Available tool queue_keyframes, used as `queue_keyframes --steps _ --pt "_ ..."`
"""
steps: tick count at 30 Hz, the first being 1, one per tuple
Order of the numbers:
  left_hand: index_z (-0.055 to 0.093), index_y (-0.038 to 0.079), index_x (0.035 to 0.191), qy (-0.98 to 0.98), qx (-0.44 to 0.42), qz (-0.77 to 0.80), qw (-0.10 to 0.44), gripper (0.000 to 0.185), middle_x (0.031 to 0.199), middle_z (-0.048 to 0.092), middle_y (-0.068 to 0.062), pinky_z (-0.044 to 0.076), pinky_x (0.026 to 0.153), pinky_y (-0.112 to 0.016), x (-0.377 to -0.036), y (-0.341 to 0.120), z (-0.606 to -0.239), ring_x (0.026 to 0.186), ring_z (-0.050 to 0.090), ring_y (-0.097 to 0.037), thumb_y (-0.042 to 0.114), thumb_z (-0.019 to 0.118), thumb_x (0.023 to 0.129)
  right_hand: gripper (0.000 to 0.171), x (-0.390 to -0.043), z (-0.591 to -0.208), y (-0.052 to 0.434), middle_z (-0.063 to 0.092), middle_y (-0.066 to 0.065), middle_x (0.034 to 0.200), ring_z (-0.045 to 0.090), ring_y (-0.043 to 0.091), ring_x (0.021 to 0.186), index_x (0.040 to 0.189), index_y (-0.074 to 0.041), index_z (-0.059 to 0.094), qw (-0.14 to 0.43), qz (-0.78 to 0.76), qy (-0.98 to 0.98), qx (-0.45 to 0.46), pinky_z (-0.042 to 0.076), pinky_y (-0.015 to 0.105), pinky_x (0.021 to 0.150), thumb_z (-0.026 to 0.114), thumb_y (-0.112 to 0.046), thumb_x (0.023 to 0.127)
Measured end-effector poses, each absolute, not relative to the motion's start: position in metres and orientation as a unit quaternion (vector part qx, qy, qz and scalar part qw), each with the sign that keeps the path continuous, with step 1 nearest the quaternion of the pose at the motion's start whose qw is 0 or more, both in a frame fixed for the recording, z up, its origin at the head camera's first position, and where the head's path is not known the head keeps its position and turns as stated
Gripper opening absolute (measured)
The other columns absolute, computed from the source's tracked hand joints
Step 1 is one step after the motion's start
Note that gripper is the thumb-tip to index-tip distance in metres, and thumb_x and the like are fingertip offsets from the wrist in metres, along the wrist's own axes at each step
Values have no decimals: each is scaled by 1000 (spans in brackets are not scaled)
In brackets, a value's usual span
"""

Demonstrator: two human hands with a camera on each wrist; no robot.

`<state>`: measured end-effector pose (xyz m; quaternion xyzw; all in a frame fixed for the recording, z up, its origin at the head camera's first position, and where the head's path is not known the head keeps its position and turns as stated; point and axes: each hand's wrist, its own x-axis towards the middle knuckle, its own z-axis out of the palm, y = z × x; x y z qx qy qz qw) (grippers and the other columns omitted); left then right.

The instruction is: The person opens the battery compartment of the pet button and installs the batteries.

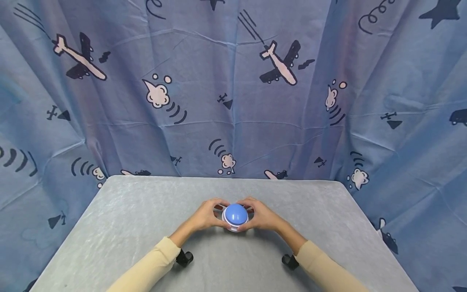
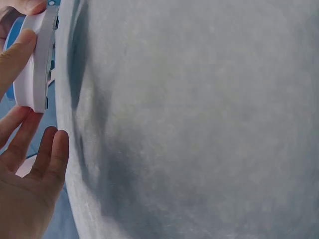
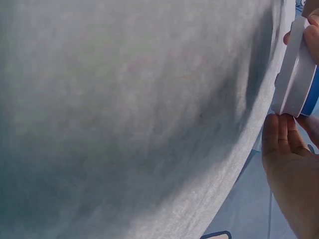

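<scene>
Both hands meet at a round blue-domed button (image 1: 235, 214) with a white base, near the middle of the grey table (image 1: 127, 219), a little toward the person's edge. Left hand (image 1: 206, 215) grasps the button's left side, fingers curled around the white rim; right hand (image 1: 260, 217) grasps its right side the same way. Cream sleeves (image 1: 153, 263) run back from the button toward the person. Behind the table, beyond the button, hangs a blue cloth with airplane prints (image 1: 277, 65).

Risk, as I judge it: the hold is on the thin rim only, by fingertips. An uneven squeeze from one side could tip the button or let it slip out onto the table. Whether it rests on the table or is lifted I cannot tell from the head view.

Views differ. The head view gives the dome's top and both hands at once. The left wrist view shows the white base (image 2: 36, 59) edge-on, apart from the table surface, a fingertip (image 2: 17, 47) pressed on its rim, lower fingers relaxed just beside it. The right wrist view shows the base (image 3: 294, 69) edge-on with a sliver of blue, fingers (image 3: 279, 134) touching its lower edge.
</scene>
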<state>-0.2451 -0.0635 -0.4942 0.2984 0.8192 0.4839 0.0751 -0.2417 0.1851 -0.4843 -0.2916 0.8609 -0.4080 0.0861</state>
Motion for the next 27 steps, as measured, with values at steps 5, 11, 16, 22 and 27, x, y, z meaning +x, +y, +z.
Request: queue_keyframes --steps 5,11,16,22,27 --pt "66 0 125 819 298 483 81 65 123 65 -9 54 89 -34 -246 -62 -498 113 62 -28 14 96 69 73 -242 -489 188 61 3 121 58 22 108 131 -4 65 97 -415 859 -282 52 41 91 97 -27 69" --pt "68 1 122 828 306 466 63 66 119 67 -7 55 86 -34 -248 -60 -501 108 64 -25 16 98 66 72 -243 -492 191 61 4 122 59 24 110 132 -3 65 108 -421 857 -276 52 43 91 96 -22 70" --pt "69 0 121 834 316 449 57 66 117 69 -9 54 86 -36 -248 -60 -504 106 65 -25 16 99 64 73 -243 -494 193 60 6 123 60 23 110 134 -1 62 126 -422 852 -282 53 39 90 95 -19 72" --pt "66 -4 125 844 324 423 61 69 120 68 -12 51 94 -40 -248 -60 -505 112 63 -27 19 98 67 72 -246 -497 195 61 4 121 59 21 108 136 0 61 137 -418 850 -290 53 36 88 94 -16 74" --pt "60 -11 129 844 333 416 56 75 123 65 -20 48 98 -45 -243 -69 -502 114 61 -34 22 96 71 71 -244 -501 206 62 11 125 60 26 110 136 4 59 138 -438 841 -287 53 40 91 92 -13 76"
